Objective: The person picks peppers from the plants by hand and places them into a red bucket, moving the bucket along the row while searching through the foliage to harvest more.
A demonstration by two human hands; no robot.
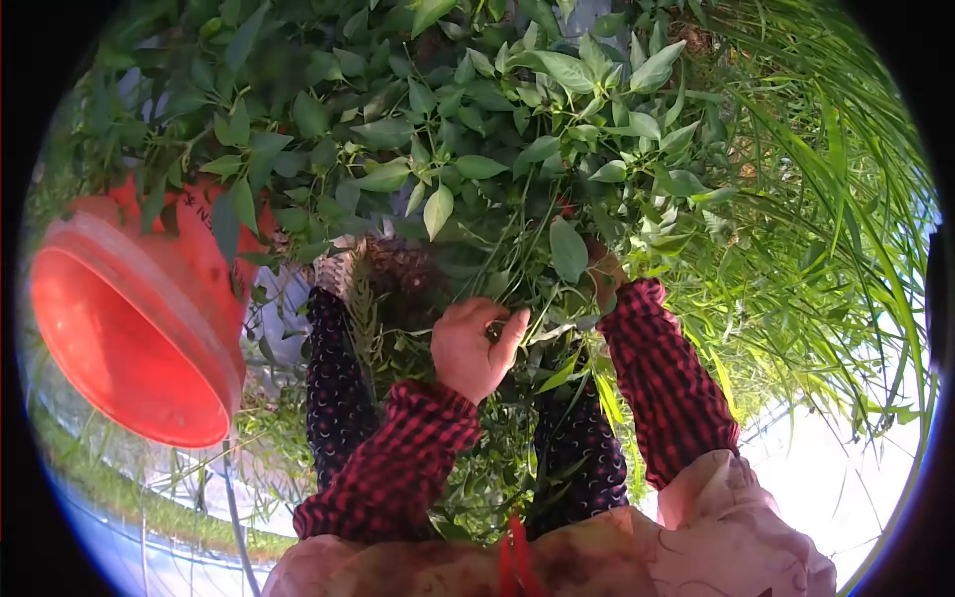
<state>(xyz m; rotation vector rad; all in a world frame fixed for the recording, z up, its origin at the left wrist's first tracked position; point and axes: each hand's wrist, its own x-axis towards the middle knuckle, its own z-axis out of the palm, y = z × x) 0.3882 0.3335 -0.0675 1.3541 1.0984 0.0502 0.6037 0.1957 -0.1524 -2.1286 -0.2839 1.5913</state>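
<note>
A dense leafy green plant, with pepper-like leaves, fills the space ahead of me. My left hand is low at its front, fingers curled in and thumb bent toward them. Thin green stems run down to this hand; what lies inside the fingers is hidden. My right hand reaches into the foliage further right. A broad leaf and shadow cover most of its fingers, so its grip does not show. A small red spot shows among the leaves just above it.
An orange-red bucket lies tilted at the left, its mouth toward me and leaves over its far end. Tall grass grows along the right. My legs in dark patterned trousers are below the plant. A thin pole stands at lower left.
</note>
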